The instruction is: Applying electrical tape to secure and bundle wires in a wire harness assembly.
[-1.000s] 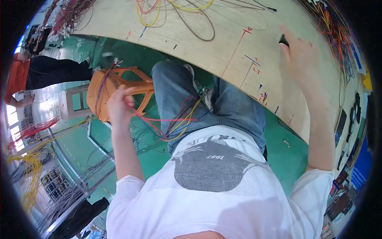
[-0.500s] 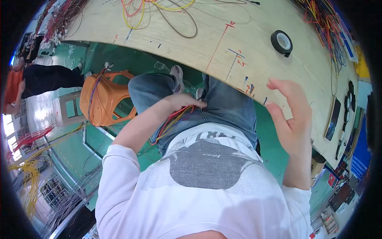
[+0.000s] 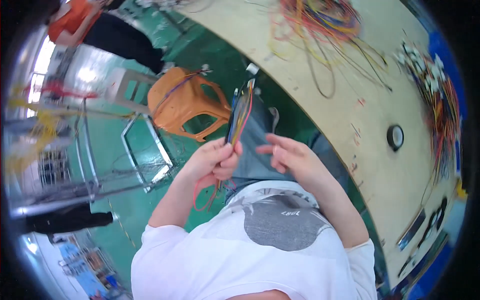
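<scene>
Wires point(image 3: 243, 119), 1 bundle, sit gripped in the fingers of L hand point(image 3: 214, 160) over the lap point(image 3: 256, 172), R hand point(image 3: 292, 156) near w/ fingers parted, plus 1 orange stool point(image 3: 170, 111) to the L & 1 blk tape roll point(image 3: 390, 138) on the desk point(image 3: 387, 197).

Pale tabletop point(image 3: 395, 200), black tape roll point(image 3: 391, 138), wires point(image 3: 332, 17), possibly connectors point(image 3: 427, 65)
</scene>
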Motion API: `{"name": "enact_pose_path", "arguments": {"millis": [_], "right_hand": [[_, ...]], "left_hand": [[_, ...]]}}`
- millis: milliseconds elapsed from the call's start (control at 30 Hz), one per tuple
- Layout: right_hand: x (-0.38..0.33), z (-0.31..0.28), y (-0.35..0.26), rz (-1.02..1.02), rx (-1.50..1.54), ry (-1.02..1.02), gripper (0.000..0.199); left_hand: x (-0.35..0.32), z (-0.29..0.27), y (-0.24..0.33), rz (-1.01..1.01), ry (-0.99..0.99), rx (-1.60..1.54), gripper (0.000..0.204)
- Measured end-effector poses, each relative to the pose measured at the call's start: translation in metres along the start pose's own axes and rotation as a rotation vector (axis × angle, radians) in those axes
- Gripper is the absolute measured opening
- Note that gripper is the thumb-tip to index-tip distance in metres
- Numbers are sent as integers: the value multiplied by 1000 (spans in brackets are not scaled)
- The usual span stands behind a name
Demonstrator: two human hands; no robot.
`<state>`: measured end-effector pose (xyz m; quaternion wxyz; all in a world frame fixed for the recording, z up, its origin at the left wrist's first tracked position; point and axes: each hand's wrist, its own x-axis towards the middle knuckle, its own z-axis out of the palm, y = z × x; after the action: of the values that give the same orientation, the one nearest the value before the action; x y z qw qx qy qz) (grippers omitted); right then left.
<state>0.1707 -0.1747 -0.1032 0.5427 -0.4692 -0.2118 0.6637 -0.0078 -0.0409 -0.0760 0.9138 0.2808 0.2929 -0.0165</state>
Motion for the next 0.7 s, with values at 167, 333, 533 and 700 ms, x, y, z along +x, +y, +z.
{"name": "enact_pose_path", "arguments": {"millis": [167, 333, 533, 700], "right_hand": [[54, 53, -57, -30, 310, -327, 39], [40, 77, -88, -148, 45, -312, 30], [32, 66, -116, -376, 91, -93, 30], [27, 57, -127, -551, 127, 30, 23]], "left_hand": [[-35, 21, -9, 180, 8, 208, 21], [-30, 20, 21, 343, -167, 483, 20], [-4, 29, 40, 483, -281, 371, 23], [4, 35, 47, 511, -279, 316, 28]]}}
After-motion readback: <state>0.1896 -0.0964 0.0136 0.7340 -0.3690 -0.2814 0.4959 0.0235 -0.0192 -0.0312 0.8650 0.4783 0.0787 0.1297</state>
